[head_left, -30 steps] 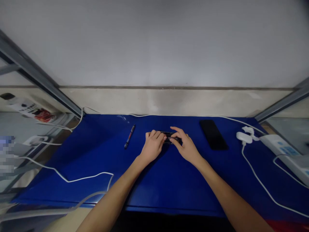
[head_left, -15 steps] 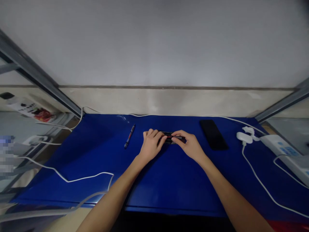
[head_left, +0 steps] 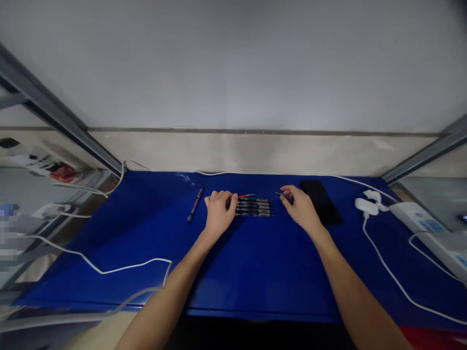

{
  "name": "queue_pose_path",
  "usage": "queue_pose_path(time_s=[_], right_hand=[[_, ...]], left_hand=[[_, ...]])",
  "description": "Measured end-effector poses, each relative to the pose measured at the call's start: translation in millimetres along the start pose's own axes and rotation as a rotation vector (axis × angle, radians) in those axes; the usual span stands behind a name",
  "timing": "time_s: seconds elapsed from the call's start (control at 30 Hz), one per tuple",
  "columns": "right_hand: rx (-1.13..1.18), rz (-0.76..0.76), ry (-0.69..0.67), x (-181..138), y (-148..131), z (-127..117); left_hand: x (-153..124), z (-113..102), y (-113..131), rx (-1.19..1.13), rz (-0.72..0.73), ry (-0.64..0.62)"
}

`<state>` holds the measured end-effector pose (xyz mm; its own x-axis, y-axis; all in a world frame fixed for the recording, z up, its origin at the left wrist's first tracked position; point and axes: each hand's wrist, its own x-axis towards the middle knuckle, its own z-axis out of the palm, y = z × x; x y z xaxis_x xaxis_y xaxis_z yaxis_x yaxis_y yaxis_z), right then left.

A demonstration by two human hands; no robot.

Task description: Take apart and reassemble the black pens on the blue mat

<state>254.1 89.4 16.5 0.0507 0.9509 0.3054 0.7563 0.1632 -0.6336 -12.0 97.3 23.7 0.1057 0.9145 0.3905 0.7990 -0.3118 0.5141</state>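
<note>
My left hand [head_left: 220,214] is closed on a pen, of which a thin red refill [head_left: 246,196] sticks out to the right with a narrow tip. Just below it several dark pens [head_left: 260,206] lie side by side in a row, their left ends hidden by the hand. To the right, apart from the row, my right hand [head_left: 301,208] pinches a short dark pen piece [head_left: 283,195] that points left; most of it is covered by the fingers. Left of my left hand a single dark pen with red marks [head_left: 196,204] lies aslant.
A black phone [head_left: 321,201] lies right beside my right hand. Farther right are a white charger [head_left: 367,206] with a cable and a white power strip [head_left: 423,221]. White cords cross the blue tabletop [head_left: 251,277] at left. A bottle [head_left: 44,163] leans beyond the left frame bar.
My hands have drawn apart, the right one moving right with a pen piece. The red refill now shows between them, and the row of pens is uncovered.
</note>
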Motion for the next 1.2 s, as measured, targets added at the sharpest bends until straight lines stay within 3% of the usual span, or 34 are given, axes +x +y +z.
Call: queue_pose_path(time_s=[0.2, 0.37, 0.43, 0.53, 0.63, 0.97, 1.2], right_hand=[[-0.113, -0.002, -0.051, -2.2, 8.8, 9.8], [-0.093, -0.131, 0.066, -7.4, -19.3, 7.9], [0.032, -0.162, 0.006, -11.6, -34.7, 9.3], [0.306, -0.079, -0.143, -18.3, -52.4, 15.6], [0.43, 0.01, -0.215, -21.9, -58.6, 21.3], [0.464, 0.085, -0.146, -14.1, -45.4, 14.3], [0.336, 0.098, -0.184, -14.2, -46.2, 9.3]], left_hand=[[-2.3, 1.6, 3.6, -0.015, 0.014, -0.01], [-3.0, 1.6, 6.9, -0.011, 0.009, -0.029], [-3.6, 1.7, 8.0, -0.008, 0.017, -0.041], [-5.5, 2.4, 9.0, -0.011, 0.054, -0.054], [-7.5, 2.9, 9.7, -0.01, 0.09, -0.061], [-4.2, 1.5, 7.6, -0.024, 0.036, -0.063], [-2.9, 2.8, 5.7, -0.024, 0.018, -0.062]])
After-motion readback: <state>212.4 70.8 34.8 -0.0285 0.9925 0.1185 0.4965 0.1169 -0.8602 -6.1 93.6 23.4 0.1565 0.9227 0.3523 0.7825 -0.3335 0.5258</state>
